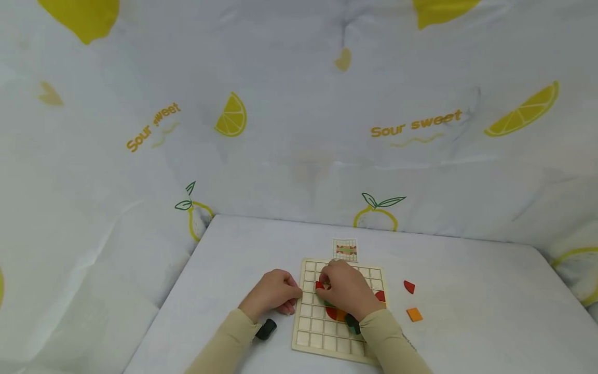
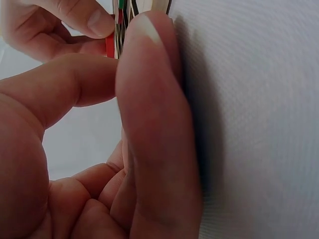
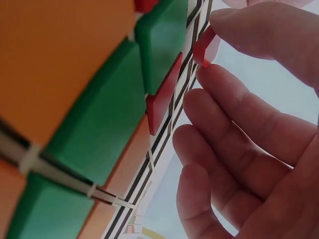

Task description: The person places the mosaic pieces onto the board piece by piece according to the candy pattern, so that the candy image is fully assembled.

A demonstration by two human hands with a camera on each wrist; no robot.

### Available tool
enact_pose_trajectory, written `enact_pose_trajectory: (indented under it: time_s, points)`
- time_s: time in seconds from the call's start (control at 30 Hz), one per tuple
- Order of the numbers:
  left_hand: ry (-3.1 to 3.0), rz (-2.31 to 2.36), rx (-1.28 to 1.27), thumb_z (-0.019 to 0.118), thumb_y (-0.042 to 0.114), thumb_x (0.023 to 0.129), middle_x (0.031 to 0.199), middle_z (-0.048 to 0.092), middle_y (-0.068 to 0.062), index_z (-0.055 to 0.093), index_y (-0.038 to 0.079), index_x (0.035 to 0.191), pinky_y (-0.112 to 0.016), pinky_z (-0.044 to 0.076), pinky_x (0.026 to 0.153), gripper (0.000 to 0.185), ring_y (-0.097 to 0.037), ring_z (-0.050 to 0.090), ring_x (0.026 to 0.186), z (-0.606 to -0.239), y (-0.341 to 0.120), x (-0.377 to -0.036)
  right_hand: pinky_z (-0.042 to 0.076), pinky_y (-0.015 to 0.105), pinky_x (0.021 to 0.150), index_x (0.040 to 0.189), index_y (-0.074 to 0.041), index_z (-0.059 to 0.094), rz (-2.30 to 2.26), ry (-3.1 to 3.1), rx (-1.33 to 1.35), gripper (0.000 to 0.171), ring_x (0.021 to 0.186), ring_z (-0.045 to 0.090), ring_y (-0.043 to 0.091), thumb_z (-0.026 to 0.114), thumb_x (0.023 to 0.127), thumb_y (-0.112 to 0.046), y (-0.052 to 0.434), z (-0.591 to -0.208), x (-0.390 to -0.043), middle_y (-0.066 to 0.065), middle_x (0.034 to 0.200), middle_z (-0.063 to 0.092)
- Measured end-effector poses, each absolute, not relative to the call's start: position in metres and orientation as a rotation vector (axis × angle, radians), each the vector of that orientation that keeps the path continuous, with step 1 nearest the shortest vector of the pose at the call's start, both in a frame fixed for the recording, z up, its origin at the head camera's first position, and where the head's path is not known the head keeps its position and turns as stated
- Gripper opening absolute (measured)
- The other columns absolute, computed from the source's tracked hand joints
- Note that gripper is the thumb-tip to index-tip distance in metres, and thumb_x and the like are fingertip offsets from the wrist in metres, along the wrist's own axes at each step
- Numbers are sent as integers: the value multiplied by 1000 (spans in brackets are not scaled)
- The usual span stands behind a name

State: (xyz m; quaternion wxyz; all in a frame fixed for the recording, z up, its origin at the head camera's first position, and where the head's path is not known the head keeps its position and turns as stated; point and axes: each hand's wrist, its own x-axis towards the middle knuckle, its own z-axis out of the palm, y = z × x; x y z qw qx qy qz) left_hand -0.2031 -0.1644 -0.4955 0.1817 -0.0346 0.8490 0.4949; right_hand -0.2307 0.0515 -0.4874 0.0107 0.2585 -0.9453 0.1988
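A wooden grid board (image 1: 312, 318) lies flat on the white table. Red, green and orange pieces (image 3: 164, 40) fill some of its cells. My right hand (image 1: 327, 284) is over the board's upper rows and pinches a small red piece (image 3: 207, 47) between thumb and fingertips, just above the grid. My left hand (image 1: 291, 296) rests at the board's left edge, its index finger (image 2: 149, 99) laid against the edge and the other fingers curled in, holding nothing. The right hand hides the middle of the board in the head view.
A small pattern card (image 1: 345, 249) lies just beyond the board. A loose red piece (image 1: 409, 286) and an orange piece (image 1: 413, 314) sit on the table to the board's right. A lemon-print cloth (image 1: 299, 130) walls in the table.
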Motion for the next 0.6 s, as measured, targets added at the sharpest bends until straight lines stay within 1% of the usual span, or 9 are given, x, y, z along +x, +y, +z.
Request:
enact_pose_trajectory:
  time_s: [0.27,0.6]
  points:
    - [2415,1391,-119,73,16,85,65,69,-8,65,7,83,-28,57,48,12,-15,67,50,-496,-164,-202,45,22,60,78,-22,69,598,-2957,817,16,73,47,7,80,81,-32,47,-488,-232,-12,76,56]
    - [2414,1402,-93,72,18,86,66,70,-8,66,8,82,-28,57,48,13,-15,68,50,-497,-163,-205,44,23,61,77,-23,69,605,-2969,821,14,74,46,8,81,82,-28,47,-490,-233,-10,76,56]
